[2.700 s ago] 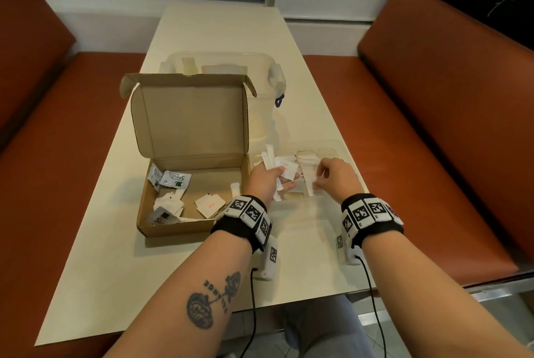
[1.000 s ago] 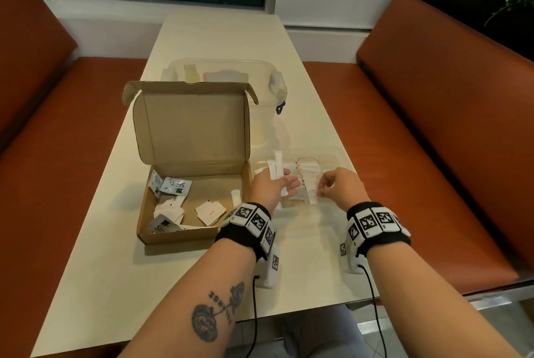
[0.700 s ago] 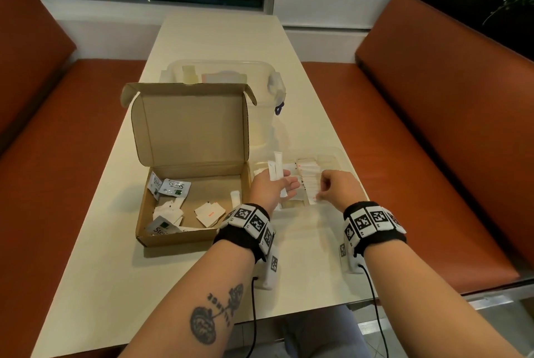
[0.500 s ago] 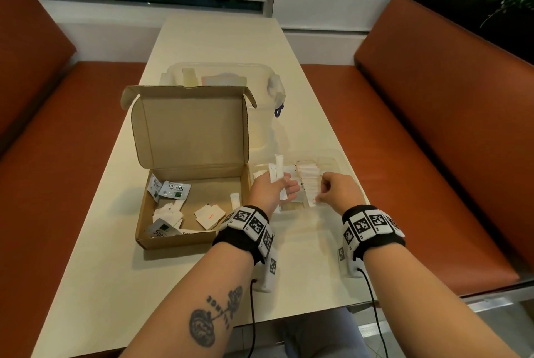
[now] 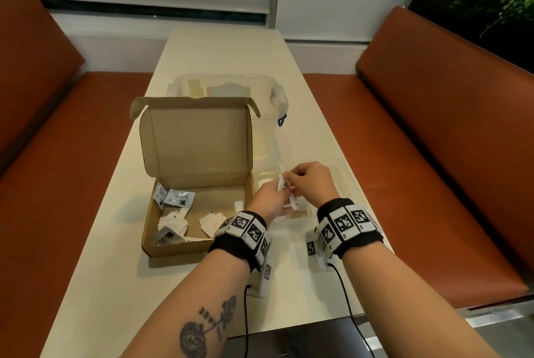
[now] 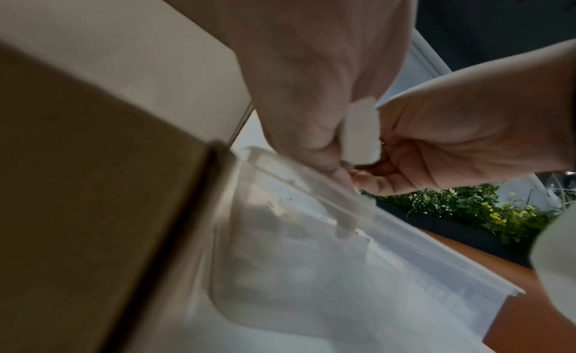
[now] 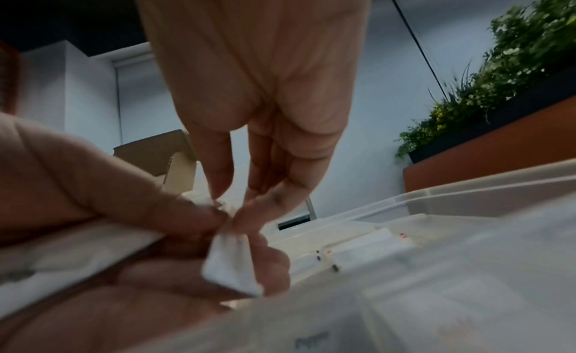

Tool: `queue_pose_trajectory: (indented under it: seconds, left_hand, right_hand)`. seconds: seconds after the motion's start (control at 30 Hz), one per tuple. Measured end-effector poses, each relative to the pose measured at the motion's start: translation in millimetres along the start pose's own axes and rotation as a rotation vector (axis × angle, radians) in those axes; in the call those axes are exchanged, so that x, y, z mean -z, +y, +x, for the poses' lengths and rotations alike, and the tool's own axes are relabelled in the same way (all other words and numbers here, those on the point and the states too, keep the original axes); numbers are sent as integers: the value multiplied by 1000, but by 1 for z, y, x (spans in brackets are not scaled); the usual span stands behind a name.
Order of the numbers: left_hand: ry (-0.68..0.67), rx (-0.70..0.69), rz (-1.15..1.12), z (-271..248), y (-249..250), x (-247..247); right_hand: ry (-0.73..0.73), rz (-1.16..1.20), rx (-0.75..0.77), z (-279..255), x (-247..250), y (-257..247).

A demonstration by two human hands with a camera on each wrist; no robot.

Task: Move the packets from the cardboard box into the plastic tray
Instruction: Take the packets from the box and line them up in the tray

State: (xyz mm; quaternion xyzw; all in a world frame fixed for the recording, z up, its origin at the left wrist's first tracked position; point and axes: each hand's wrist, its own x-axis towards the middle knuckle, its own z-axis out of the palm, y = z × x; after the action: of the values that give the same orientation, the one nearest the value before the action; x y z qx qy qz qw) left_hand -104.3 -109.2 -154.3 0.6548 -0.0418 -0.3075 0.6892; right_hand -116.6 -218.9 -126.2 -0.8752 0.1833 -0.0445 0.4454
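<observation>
Both hands meet over the plastic tray, each gripping white packets.

The left hand (image 5: pixel 267 198) is curled around a small bunch of white packets (image 7: pixel 232 267), number in the bunch not countable; the right hand (image 5: pixel 310 181) pinches the top of one packet (image 5: pixel 281 185) from that bunch between thumb and fingertips, the two hands touching at the packets. Both hover just above the near end of one clear plastic tray (image 6: pixel 311 272), which already holds several packets, blurred and uncountable. Just left of the tray, touching its side, stands one cardboard box (image 5: pixel 176 247), lid upright, with roughly eight packets on its floor. Behind the box sits one clear lidded tub (image 5: pixel 277 97). All rest on one table (image 5: pixel 109 285).
</observation>
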Motion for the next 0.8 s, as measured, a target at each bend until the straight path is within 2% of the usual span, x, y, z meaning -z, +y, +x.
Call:
queue_pose_trajectory:
  seconds: [0.13, 0.3, 0.4, 0.47, 0.63, 0.73, 0.8]
  left_hand:
    - [33, 14, -17, -2, 2, 6]
    - [31, 27, -95, -3, 2, 10]
    - [69, 19, -213, -2, 6, 13]
    - [157, 5, -323, -1, 9, 19]
    - [343, -40, -415, 1, 8, 36]
    - [365, -34, -409, -3, 8, 39]
    - [356, -34, -414, -6, 10, 40]
  right_hand:
    - [-81, 21, -5, -2, -3, 0]
    - [-52, -13, 18, -1, -5, 0]
    - [-19, 182, -52, -1, -4, 0]
    - [-9, 310, -106, 0, -2, 0]
    - [-114, 541, -268, -1, -2, -5]
    - [-159, 780, -393, -2, -7, -8]
    - [-186, 840, -427, -2, -11, -8]
